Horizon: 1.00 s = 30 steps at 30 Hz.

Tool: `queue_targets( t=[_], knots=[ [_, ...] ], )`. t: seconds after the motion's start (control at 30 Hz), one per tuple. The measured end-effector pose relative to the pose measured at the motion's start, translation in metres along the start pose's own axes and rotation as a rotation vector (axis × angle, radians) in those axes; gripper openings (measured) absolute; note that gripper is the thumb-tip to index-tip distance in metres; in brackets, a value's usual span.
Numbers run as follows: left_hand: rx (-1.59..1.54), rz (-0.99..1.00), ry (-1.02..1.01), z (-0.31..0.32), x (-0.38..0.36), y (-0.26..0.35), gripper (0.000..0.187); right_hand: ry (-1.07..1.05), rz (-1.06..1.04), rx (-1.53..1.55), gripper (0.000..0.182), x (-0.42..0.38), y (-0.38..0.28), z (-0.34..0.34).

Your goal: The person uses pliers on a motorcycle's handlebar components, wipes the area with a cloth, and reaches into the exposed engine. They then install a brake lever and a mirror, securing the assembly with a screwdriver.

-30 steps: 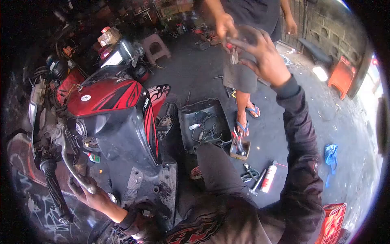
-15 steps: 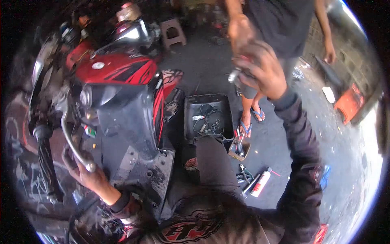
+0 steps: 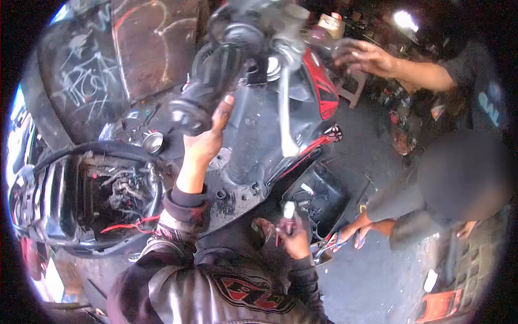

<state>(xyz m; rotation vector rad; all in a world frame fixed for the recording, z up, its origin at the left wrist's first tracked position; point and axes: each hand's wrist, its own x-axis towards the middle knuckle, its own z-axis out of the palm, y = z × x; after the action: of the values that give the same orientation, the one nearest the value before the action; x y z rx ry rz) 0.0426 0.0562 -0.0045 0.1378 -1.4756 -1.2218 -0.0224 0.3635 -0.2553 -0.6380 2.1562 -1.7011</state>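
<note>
My left hand is wrapped around the black handlebar grip of a red and black scooter; its thumb shows on the near side, its other fingers are hidden. The silver brake lever hangs just right of the grip. Low in front of my body, my right hand is closed on a small red object with a silver tip, whose kind I cannot make out. That hand is above my lap, beside the black open bin with cables and parts inside.
Another person's hand reaches toward the scooter's far side; that person's blurred head is at right. Left lies a black body shell with exposed wiring. An orange panel lies lower right, a stool behind the scooter.
The view has swung left. My left hand has gone from beside the lever to around the grip. My right hand has come down from near the other person's hand, still holding the small object.
</note>
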Motion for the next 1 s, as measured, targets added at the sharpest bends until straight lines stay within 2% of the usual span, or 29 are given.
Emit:
queue_targets(
  t=[0.03,0.07,0.1,0.17,0.2,0.23,0.27,0.4,0.43,0.5,0.53,0.6,0.63,0.7,0.77,0.83,1.0],
  knots=[
    [0.023,0.002,0.008,-0.004,0.000,-0.006,0.026,0.039,-0.161,-0.425,0.055,-0.003,-0.021,0.007],
    [0.065,0.021,0.014,-0.009,0.001,-0.016,0.030,0.019,-0.158,-0.391,0.056,0.001,-0.022,0.010],
    [0.111,0.045,0.021,-0.013,0.001,-0.026,0.034,-0.098,-0.263,-0.221,0.044,0.008,-0.030,0.011],
    [0.299,0.167,0.024,-0.018,0.001,-0.024,0.039,-0.258,0.041,0.092,0.034,0.018,-0.077,0.017],
    [0.361,0.344,-0.058,-0.019,0.009,-0.015,0.040,-0.289,0.055,0.075,0.030,0.024,-0.092,0.015],
    [0.227,0.246,-0.088,-0.017,0.008,-0.006,0.036,-0.322,0.070,0.059,0.027,0.030,-0.108,0.014],
    [0.092,0.148,-0.104,-0.014,0.007,0.002,0.032,-0.325,0.064,0.332,0.019,0.032,-0.131,0.025],
    [-0.087,0.106,-0.087,-0.014,0.004,0.025,0.022,-0.345,-0.070,0.451,0.035,0.047,-0.208,0.035],
    [-0.128,0.100,-0.079,-0.015,0.005,0.025,0.021,-0.464,-0.189,0.457,0.039,0.060,-0.214,0.031],
    [-0.183,0.053,-0.201,-0.018,0.014,0.014,0.020,-0.457,-0.215,0.437,0.056,0.066,-0.239,0.031],
    [-0.184,0.072,-0.185,-0.016,0.016,0.010,0.020,-0.455,-0.216,0.411,0.056,0.067,-0.248,0.035],
    [-0.170,0.007,-0.226,-0.022,0.018,0.013,0.021,-0.324,-0.434,0.268,0.058,0.072,-0.263,0.044],
    [-0.134,-0.066,-0.285,-0.025,0.019,0.015,0.021,-0.328,-0.438,0.244,0.058,0.077,-0.264,0.041],
    [-0.193,-0.059,-0.257,-0.023,0.022,0.005,0.020,-0.284,-0.456,0.205,0.057,0.085,-0.264,0.040],
    [-0.186,0.069,-0.239,-0.021,0.026,-0.005,0.020,-0.258,-0.478,0.209,0.056,0.084,-0.270,0.051],
    [-0.252,0.022,-0.260,-0.023,0.027,-0.002,0.019,-0.217,-0.493,0.194,0.062,0.083,-0.274,0.055],
    [-0.250,0.063,-0.294,-0.026,0.031,-0.001,0.020,-0.225,-0.470,0.225,0.060,0.088,-0.273,0.056]
  ],
)
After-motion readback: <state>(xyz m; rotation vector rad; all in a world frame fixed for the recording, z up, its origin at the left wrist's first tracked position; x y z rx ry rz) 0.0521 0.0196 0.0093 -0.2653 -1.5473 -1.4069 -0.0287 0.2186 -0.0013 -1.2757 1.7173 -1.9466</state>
